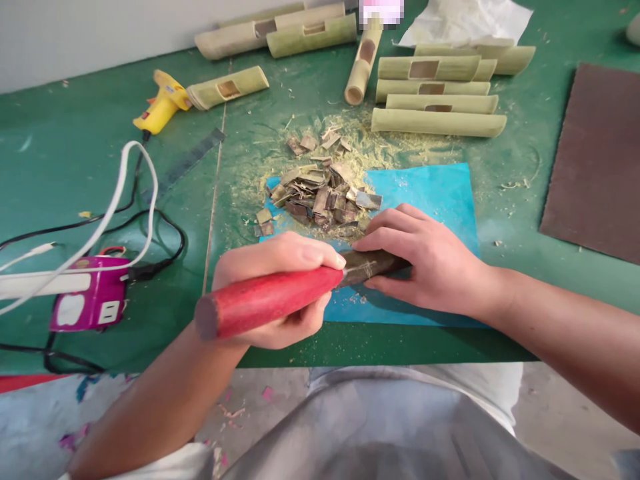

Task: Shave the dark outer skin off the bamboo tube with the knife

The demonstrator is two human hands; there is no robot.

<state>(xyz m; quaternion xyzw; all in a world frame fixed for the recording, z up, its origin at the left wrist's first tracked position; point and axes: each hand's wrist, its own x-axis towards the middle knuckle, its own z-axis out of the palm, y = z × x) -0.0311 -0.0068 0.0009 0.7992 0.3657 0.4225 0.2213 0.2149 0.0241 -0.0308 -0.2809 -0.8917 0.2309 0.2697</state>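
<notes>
A tool with a thick red handle [270, 300] is gripped in my left hand [280, 260], fingers wrapped round it. Its working end is mostly hidden and meets a dark piece of bamboo [370, 267], which has pale scratch marks across it. My right hand [430, 260] is closed over the far end of that bamboo and steadies it on a blue sheet [425, 190]. Just beyond both hands lies a heap of cut bamboo chips [320, 193], with yellowish shavings round it.
Bamboo tubes with cut windows [440, 123] lie at the back, beside crumpled white paper [465, 20]. At left are a yellow glue gun [163, 107], a purple power socket [93, 300] and tangled cables. A brown board [600, 160] lies at right on the green table [520, 293].
</notes>
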